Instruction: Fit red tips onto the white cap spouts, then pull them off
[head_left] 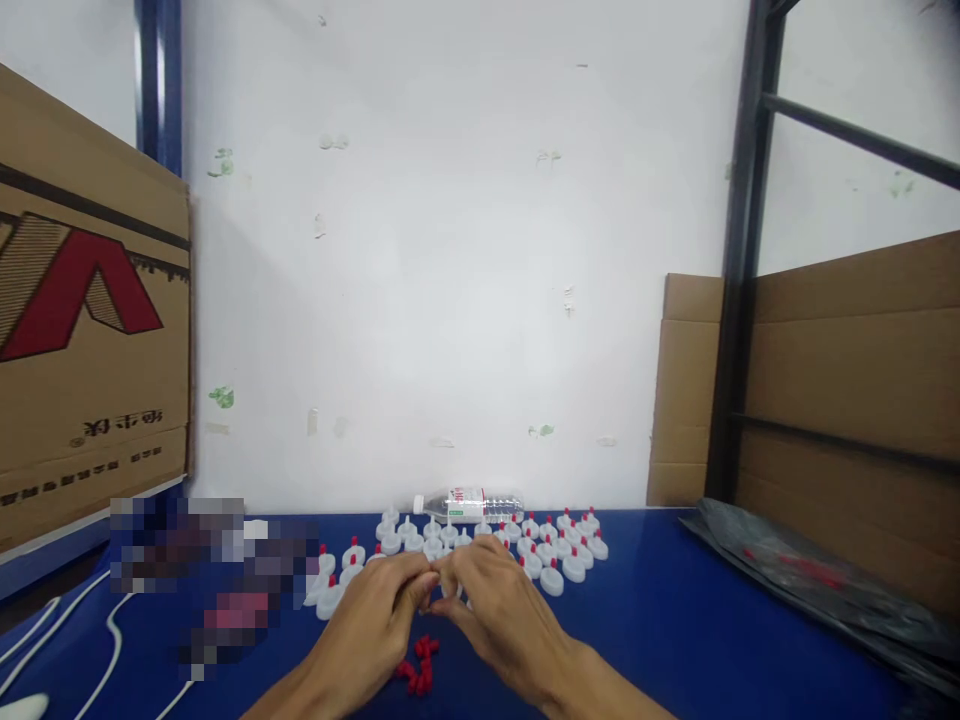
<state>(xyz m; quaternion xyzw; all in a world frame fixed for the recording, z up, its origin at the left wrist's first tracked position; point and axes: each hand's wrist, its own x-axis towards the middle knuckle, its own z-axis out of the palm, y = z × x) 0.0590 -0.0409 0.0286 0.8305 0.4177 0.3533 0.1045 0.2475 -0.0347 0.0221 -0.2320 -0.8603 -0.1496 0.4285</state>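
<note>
Both hands meet over the blue tabletop [675,620], fingertips pressed together at the middle. The left hand [375,620] and the right hand [499,610] pinch something small between them; the fingers hide it, so I cannot tell what it is, though both hands are curled closed around that one spot.

Just below the hands, towards the wrists, lies a small heap of red plugs [420,668] on the tabletop. Beyond the fingertips stand rows of white caps with red tips [555,555], some spreading out to the left of the left hand. Farther beyond the caps a clear plastic bottle [469,503] lies on its side against the white wall [450,250].

Well off to the left of the left hand a white cable [112,640] curls over the tabletop, and a printed cardboard box [82,330] stands above it. To the right of the right hand a dark plastic bag [810,580] lies flat, with plain cardboard sheets [847,360] behind a black metal frame [739,300].
</note>
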